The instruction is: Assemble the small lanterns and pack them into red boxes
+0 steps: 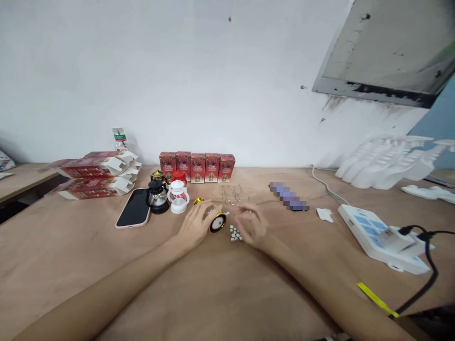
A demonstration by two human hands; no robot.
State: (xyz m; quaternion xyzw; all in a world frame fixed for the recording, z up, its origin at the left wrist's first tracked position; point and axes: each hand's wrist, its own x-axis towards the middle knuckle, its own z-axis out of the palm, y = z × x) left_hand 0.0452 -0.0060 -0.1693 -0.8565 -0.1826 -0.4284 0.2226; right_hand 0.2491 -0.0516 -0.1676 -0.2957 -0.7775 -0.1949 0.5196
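Observation:
My left hand is wrapped round a small gold lantern, tipped so that its round, black-rimmed base faces me; the fingers cover much of its body. Just right of the base hovers my right hand, its fingers curled and blurred, so whether anything is between them is unclear. Below its fingertips lies a cluster of small round white pieces. Behind both hands are several thin wire pieces. To the left stand a white lantern, a black lantern, a dark gold one and a red one.
A row of red boxes stands by the wall. Flattened red cartons and a phone lie left. Rightward are a pixelated purple item, a white scrap, a power strip with cables and white moulded pieces.

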